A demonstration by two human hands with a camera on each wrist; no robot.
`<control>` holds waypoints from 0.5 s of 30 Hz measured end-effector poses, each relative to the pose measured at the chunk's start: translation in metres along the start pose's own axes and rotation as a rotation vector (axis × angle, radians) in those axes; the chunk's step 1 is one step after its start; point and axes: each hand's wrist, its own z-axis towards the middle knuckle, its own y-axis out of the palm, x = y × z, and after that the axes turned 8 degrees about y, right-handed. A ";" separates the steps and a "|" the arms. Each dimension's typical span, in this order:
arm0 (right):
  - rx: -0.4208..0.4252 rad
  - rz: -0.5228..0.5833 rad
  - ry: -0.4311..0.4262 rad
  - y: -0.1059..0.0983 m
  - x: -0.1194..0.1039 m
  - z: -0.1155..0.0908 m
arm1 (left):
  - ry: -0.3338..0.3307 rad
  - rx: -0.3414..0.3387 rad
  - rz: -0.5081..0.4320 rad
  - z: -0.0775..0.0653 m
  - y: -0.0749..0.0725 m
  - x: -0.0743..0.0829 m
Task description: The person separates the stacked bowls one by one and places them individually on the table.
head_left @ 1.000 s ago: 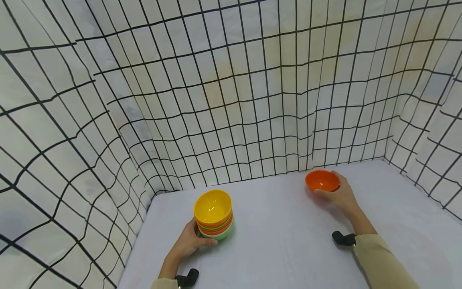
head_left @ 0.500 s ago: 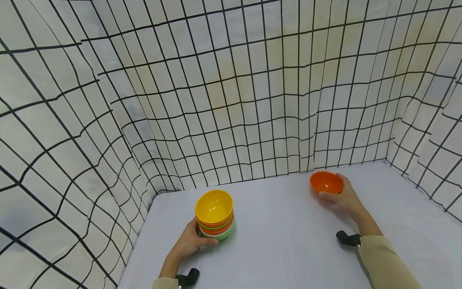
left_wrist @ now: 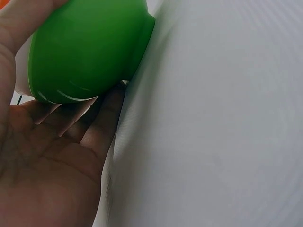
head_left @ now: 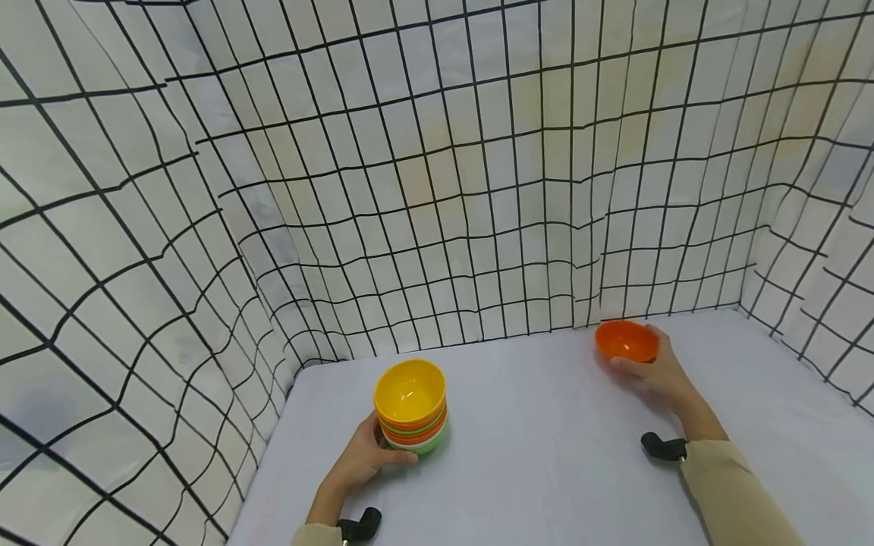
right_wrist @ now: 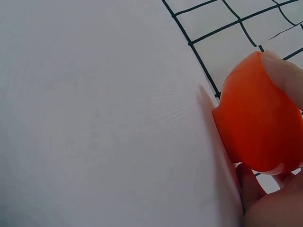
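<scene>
A stack of nested bowls [head_left: 413, 432] stands on the left of the white table, with a yellow bowl [head_left: 408, 390] on top and orange, green and white rims below. My left hand [head_left: 365, 455] grips its lower left side. In the left wrist view, thumb and fingers reach around the green bottom bowl [left_wrist: 90, 52]. At the back right, my right hand [head_left: 658, 371] holds a single orange bowl [head_left: 624, 341], upright, by its right side. The right wrist view shows this orange bowl [right_wrist: 258, 118] between thumb and fingers, low over the tabletop; whether its base touches is unclear.
The white tabletop [head_left: 519, 440] stretches between the two hands. Behind it rises a white wall [head_left: 478, 189] with a black grid, close behind the orange bowl. A similar gridded wall [head_left: 136, 303] runs along the left, and another on the right.
The right hand and its orange bowl have shifted slightly right, and at the end a little up or back. The left hand stays on the stack. The head view has turned slightly.
</scene>
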 end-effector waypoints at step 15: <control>0.002 0.050 0.022 -0.007 0.004 0.025 | -0.015 -0.001 0.013 0.000 0.001 0.002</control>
